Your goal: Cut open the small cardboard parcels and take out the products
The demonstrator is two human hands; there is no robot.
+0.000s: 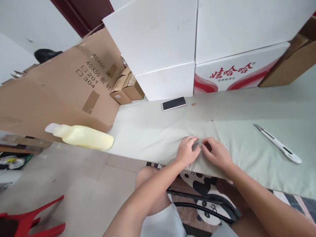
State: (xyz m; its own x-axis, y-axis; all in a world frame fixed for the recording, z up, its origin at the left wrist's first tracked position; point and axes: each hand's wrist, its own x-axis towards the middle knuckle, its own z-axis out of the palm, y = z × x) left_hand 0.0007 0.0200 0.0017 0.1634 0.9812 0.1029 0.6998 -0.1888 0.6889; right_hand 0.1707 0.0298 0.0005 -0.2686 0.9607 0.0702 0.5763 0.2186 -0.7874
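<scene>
Both hands rest near the front edge of a pale green cloth-covered table (148,131). My left hand (188,150) has curved fingers with a gap between thumb and fingers, and nothing is in it. Close beside it on the right, my right hand (216,152) is curled the same way, its thumb apart from the fingers, also holding nothing. The fingertips of the two hands face each other, nearly touching. Beyond them lies a phone (174,103) with a dark screen. A white utility knife (278,143) with its blade out lies to the right.
A pale yellow bottle (86,136) lies on its side at the table's left edge. White boxes (165,36) are stacked at the back, beside small brown boxes (127,87). A large cardboard sheet (61,82) leans at the left. A red stool (37,217) stands on the floor.
</scene>
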